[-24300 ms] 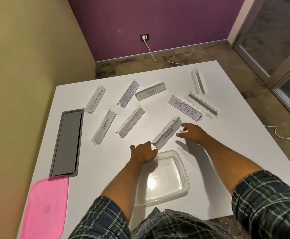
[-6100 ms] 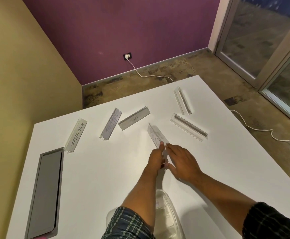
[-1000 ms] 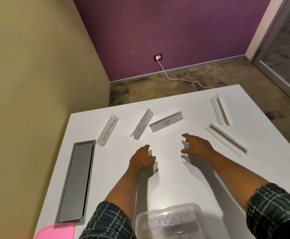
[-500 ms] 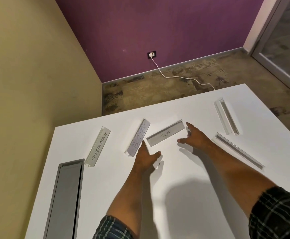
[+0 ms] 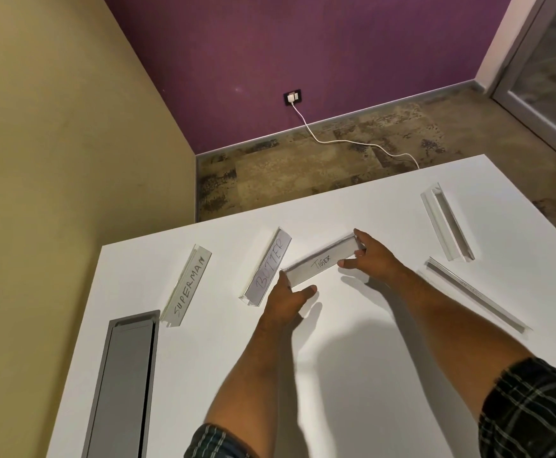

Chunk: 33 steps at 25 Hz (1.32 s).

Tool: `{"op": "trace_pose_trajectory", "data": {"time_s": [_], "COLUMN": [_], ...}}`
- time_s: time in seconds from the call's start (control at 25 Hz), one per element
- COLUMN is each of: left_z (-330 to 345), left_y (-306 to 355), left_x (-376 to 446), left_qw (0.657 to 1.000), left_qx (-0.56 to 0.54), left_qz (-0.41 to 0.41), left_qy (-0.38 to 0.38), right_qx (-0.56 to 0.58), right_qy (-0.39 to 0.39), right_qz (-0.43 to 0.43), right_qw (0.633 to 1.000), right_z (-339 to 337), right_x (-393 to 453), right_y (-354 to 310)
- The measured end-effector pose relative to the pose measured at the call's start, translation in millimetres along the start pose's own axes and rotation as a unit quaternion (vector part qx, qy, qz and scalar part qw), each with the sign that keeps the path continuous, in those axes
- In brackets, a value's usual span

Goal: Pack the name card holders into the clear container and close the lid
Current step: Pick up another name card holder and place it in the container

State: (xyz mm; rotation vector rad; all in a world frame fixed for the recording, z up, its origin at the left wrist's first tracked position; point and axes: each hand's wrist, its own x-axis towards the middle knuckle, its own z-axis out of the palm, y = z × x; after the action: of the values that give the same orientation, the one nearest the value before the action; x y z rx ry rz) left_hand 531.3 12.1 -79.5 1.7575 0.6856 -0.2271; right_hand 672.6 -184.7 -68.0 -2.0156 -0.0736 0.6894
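Note:
A clear name card holder marked TIGER (image 5: 319, 263) lies on the white table (image 5: 204, 375), gripped at both ends. My left hand (image 5: 288, 300) pinches its near-left end and my right hand (image 5: 370, 259) holds its far-right end. The BUTTER holder (image 5: 268, 267) lies just left of it, and the SUPERMAN holder (image 5: 189, 287) further left. Two holders without visible cards sit at the right, one far (image 5: 446, 223) and one nearer (image 5: 474, 294). The clear container and its lid are out of view.
A grey recessed cable tray (image 5: 121, 385) runs along the table's left side. The yellow wall stands close on the left. Beyond the far table edge is patterned floor, with a white cable (image 5: 342, 142) leading to a wall socket.
Both hands reached forward and closed on the ends of the TIGER holder. The view tilted up, so the container with cards dropped out of the bottom of the frame.

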Motion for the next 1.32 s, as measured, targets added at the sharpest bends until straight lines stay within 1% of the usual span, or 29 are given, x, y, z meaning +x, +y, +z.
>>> {"op": "trace_pose_trajectory", "data": {"time_s": [0.16,0.24,0.28,0.36,0.44,0.52,0.6,0.68,0.8,0.88,1.0,1.16,1.32], "left_z": [-2,-5,-7,-5,-2,2,2,-1,-11,-19,-29,-40,-51], "left_y": [-3,-7,-6,-10,-8,-8,-9,-10,-9,-9,-14,-23,-25], "left_x": [-18,-34,-47,-60,-90,-121,-151,-178,-216,-238,-262,-285,-304], "left_qw": [0.999,0.998,0.998,0.998,0.997,0.992,0.977,0.960,0.932,0.923,0.924,0.932,0.947], "left_qx": [0.028,0.032,0.038,0.039,0.023,-0.040,-0.129,-0.207,-0.311,-0.350,-0.357,-0.337,-0.304], "left_qz": [-0.013,-0.024,-0.025,-0.040,-0.051,-0.093,-0.136,-0.151,-0.144,-0.118,-0.086,-0.068,-0.053], "left_qy": [0.035,0.045,0.045,0.041,0.055,0.080,0.100,0.113,0.114,0.106,0.110,0.117,0.090], "right_qx": [0.048,0.042,0.016,-0.010,-0.001,-0.010,-0.041,-0.052,-0.050,-0.085,-0.138,-0.196,-0.214], "right_qy": [0.079,0.124,0.137,0.142,0.150,0.154,0.133,0.115,0.071,0.035,0.011,0.018,-0.021], "right_qz": [0.001,0.000,-0.005,0.011,0.003,-0.030,-0.079,-0.121,-0.183,-0.229,-0.285,-0.348,-0.410], "right_qw": [0.996,0.991,0.990,0.990,0.989,0.988,0.987,0.985,0.979,0.969,0.949,0.917,0.886], "right_z": [0,-3,-4,-2,1,5,11,17,30,42,62,83,85], "right_x": [-31,-52,-68,-83,-118,-151,-182,-211,-252,-280,-317,-356,-381], "right_y": [11,21,25,37,38,34,29,27,30,35,42,48,46]}}
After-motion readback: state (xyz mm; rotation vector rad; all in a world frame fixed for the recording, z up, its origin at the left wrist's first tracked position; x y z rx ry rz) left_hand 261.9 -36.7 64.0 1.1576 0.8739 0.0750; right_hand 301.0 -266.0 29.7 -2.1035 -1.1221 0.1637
